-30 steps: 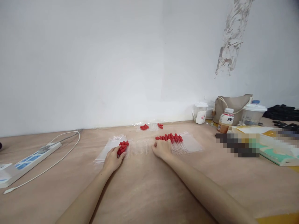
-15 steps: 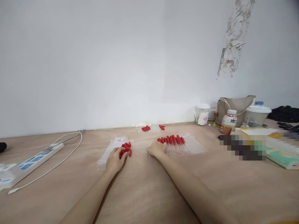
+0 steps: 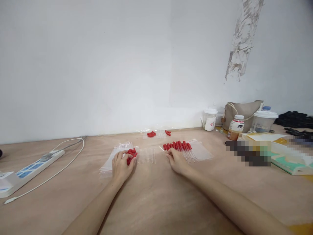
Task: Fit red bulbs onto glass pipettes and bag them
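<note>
My left hand [image 3: 123, 166] is closed at a small pile of red rubber bulbs [image 3: 131, 151], with a bulb between its thumb and fingers. My right hand [image 3: 178, 160] pinches a thin clear tube [image 3: 161, 148], whose end sticks out to the left of the fingertips. Between the hands lies a row of thin clear tubes [image 3: 146, 156], side by side. Just beyond my right hand, several droppers with red bulbs [image 3: 179, 145] lie in a row, their thin stems pointing toward me. The right fingers partly cover the left end of that row.
Clear plastic bags [image 3: 107, 166] lie under the left pile, and another bag [image 3: 202, 151] under the droppers. More red bulbs [image 3: 151, 134] sit near the wall. A power strip [image 3: 31, 171] is at left; a bottle [image 3: 236, 128], lidded cups [image 3: 209, 120] and a bag [image 3: 244, 112] stand at right.
My right hand has moved right, from the row of clear tubes to the droppers, with a clear tube in its fingers. My left hand stays at the red bulbs.
</note>
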A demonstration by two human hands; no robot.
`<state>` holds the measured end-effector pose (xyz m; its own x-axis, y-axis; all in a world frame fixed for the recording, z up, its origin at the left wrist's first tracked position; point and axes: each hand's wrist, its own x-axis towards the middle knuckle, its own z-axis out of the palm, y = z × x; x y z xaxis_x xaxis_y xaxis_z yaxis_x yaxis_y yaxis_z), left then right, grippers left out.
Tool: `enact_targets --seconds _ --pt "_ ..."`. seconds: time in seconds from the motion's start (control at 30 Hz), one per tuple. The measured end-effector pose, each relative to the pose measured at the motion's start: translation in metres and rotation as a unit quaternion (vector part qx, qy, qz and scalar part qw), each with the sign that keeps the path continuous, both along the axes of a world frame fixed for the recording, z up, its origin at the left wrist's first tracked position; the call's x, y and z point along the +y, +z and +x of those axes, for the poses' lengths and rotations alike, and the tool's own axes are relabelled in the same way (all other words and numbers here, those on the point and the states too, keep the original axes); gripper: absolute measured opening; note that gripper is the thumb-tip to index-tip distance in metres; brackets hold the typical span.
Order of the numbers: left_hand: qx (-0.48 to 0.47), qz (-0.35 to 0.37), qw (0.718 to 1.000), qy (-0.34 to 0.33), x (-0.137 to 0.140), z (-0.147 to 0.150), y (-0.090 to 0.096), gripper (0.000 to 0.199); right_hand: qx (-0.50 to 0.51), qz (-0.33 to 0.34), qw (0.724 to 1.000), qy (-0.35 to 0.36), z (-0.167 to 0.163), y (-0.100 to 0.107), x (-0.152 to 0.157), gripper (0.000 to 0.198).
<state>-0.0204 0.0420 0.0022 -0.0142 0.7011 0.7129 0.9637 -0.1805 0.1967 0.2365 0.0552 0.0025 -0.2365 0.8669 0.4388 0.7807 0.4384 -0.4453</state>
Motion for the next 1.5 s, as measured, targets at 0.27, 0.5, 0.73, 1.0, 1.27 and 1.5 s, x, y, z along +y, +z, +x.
enact_targets --seconds 0.27,0.5,0.73,1.0,1.27,1.5 --pt "-0.051 -0.156 0.958 -0.236 -0.032 0.059 -0.008 0.01 0.042 0.085 0.991 0.095 0.045 -0.025 -0.024 0.027" --pt "-0.064 -0.201 0.937 -0.278 -0.032 0.068 -0.013 0.019 0.014 0.067 0.992 0.111 0.03 -0.023 -0.034 0.018" --pt "-0.097 -0.167 0.938 -0.289 -0.03 0.072 -0.014 0.018 0.013 0.073 0.987 0.144 0.02 -0.024 -0.04 0.022" --pt "-0.166 -0.194 0.902 -0.349 -0.032 0.073 -0.012 0.018 0.048 0.065 0.984 0.158 0.018 -0.023 -0.04 0.023" --pt "-0.136 -0.239 0.889 -0.366 -0.038 0.073 -0.01 0.022 0.019 0.078 0.983 0.165 0.021 -0.027 -0.034 0.022" --pt "-0.128 -0.224 0.9 -0.35 -0.04 0.074 -0.013 0.021 -0.043 0.156 0.976 0.142 0.02 -0.024 -0.034 0.023"
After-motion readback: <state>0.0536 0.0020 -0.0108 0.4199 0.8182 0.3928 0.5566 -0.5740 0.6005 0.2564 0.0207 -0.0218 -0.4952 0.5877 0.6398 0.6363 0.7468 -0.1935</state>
